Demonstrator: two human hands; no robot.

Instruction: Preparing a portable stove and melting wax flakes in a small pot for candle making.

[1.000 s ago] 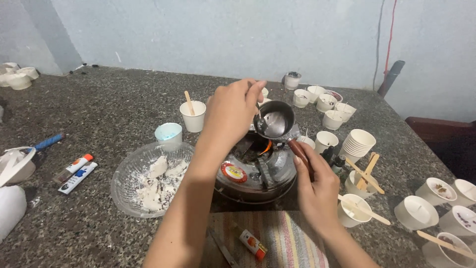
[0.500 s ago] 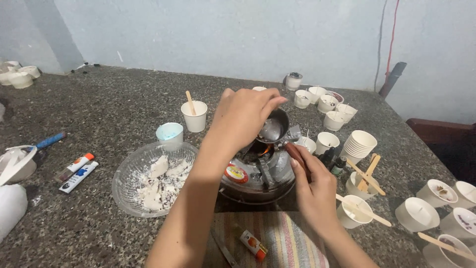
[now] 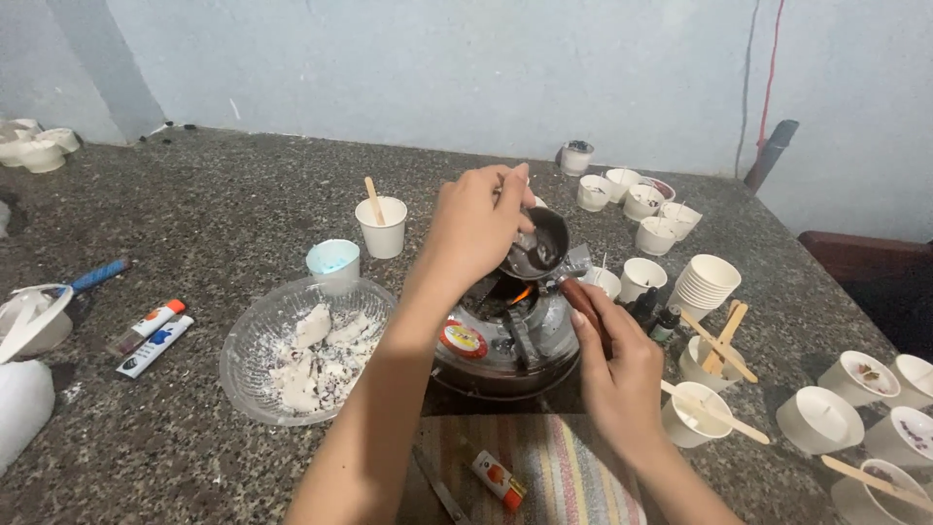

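Head view: your right hand is closed on the handle of the pot, which sits over the flame of the stove, while your left hand pinches a spoon dipping into the pot, so keep the pot level above the flame and stir gently inside its rim. Against half a second ago, your left hand has drawn back from over the pot, so more of its inside shows.
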